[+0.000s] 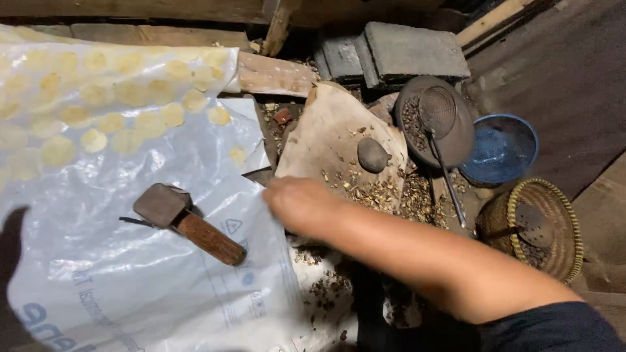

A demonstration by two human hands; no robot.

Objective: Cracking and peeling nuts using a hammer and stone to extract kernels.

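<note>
Reaching across from the lower right, the right hand (297, 203) is motion-blurred at the edge of the clear plastic sheet (163, 274), so whether its fingers are spread or pinching the sheet cannot be told. Just left on that sheet lies a wooden-handled hammer (186, 221), untouched; pale yellow discs (107, 98) sit beyond. Only a dark blurred shape at the left edge, maybe the left hand (10, 241), shows.

I see warm, dim light with glare washing out the plastic sheet (130, 130); my right hand (300, 203) is motion-blurred, corners fall dark.
</note>
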